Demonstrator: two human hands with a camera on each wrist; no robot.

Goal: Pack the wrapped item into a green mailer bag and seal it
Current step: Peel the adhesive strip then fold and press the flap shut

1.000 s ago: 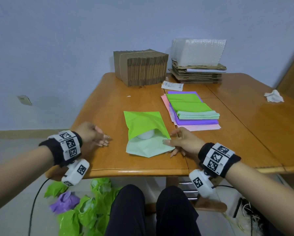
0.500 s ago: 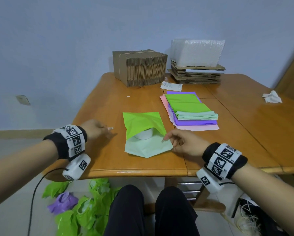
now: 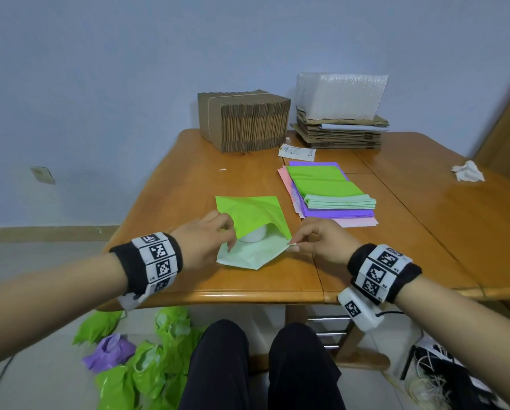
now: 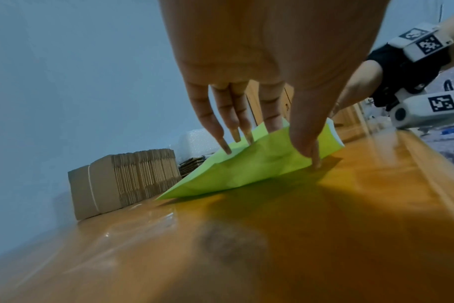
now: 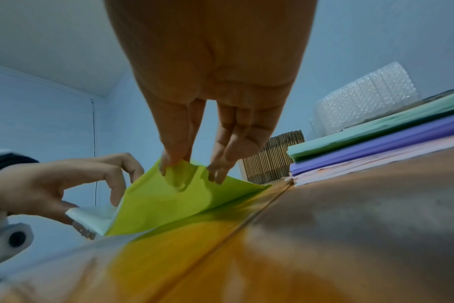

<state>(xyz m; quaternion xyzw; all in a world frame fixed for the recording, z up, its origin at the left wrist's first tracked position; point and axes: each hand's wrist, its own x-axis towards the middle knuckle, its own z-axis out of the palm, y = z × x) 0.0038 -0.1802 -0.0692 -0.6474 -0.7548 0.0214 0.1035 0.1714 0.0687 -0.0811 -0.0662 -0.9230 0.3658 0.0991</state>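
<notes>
Across the orange-brown wooden worktop (image 3: 165,202) I see everything laid out, and I go from the big things down; at the far edge stands a bundle of flattened cardboard boxes (image 3: 243,121), and to its right a stack of cardboard sheets (image 3: 339,133) with a wad of bubble wrap (image 3: 341,94) on top; nearer, on the right, lies a pile of flat mailers (image 3: 330,193) in green, purple and pink; on the floor (image 3: 40,291) below the worktop's near edge I see crumpled green and purple bags (image 3: 147,365); close to me, left of that pile and near the front edge, lies the green mailer bag (image 3: 250,211), its mouth towards me and its pale flap spread flat on the wood; the wrapped item (image 3: 252,235), white and rounded, sits just inside the mouth, half under the lifted green top layer; my left hand (image 3: 203,244) is at the bag's left edge, fingers curled and pinching the green layer there, the thumb tip down at the wood in the left wrist view; my right hand (image 3: 321,242) is at the right corner of the mouth, thumb and forefinger pinching the bag's edge, the other fingers loosely bent; a small white label (image 3: 296,152) lies beyond the mailers, and a crumpled white tissue (image 3: 466,171) sits well apart at the far right.
</notes>
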